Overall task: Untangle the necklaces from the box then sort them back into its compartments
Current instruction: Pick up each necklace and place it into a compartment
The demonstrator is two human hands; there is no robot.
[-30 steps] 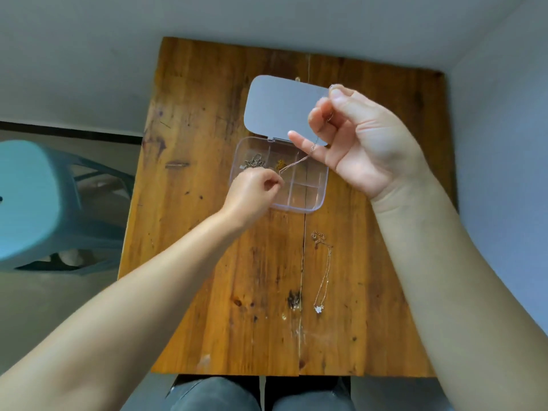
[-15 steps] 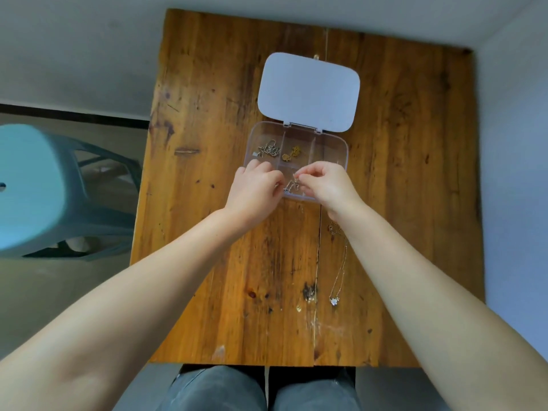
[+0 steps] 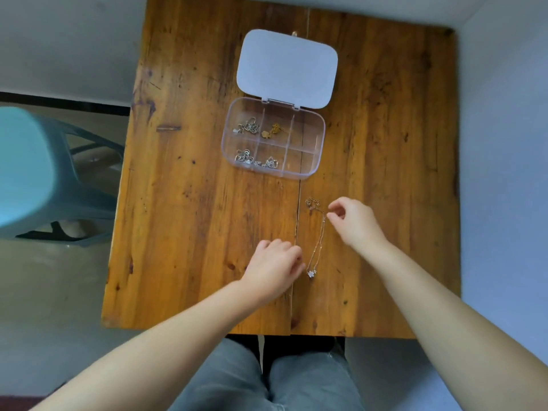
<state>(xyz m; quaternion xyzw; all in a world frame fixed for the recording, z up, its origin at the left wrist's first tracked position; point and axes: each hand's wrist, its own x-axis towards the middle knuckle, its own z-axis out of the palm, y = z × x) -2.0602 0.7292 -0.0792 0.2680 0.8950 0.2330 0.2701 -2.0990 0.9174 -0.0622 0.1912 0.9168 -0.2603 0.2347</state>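
Observation:
A clear compartment box (image 3: 318,134) lies open on the wooden table (image 3: 192,203), its white lid (image 3: 287,68) flat behind it. Silver necklaces sit in its upper left (image 3: 248,126), lower left (image 3: 243,158) and lower middle (image 3: 268,163) compartments, and a gold one (image 3: 273,131) in the upper middle. A thin loose necklace (image 3: 318,241) with a small pendant lies stretched out on the table in front of the box. My right hand (image 3: 354,222) hovers at its upper end, thumb and finger apart. My left hand (image 3: 274,266) rests with curled fingers just left of the pendant.
A teal plastic stool (image 3: 38,176) stands left of the table. Walls close in behind and to the right. My knees in grey jeans (image 3: 267,378) sit under the table's near edge.
Both hands left the box after setting a necklace into the lower middle compartment. They have come back toward me and now sit at either end of the loose necklace.

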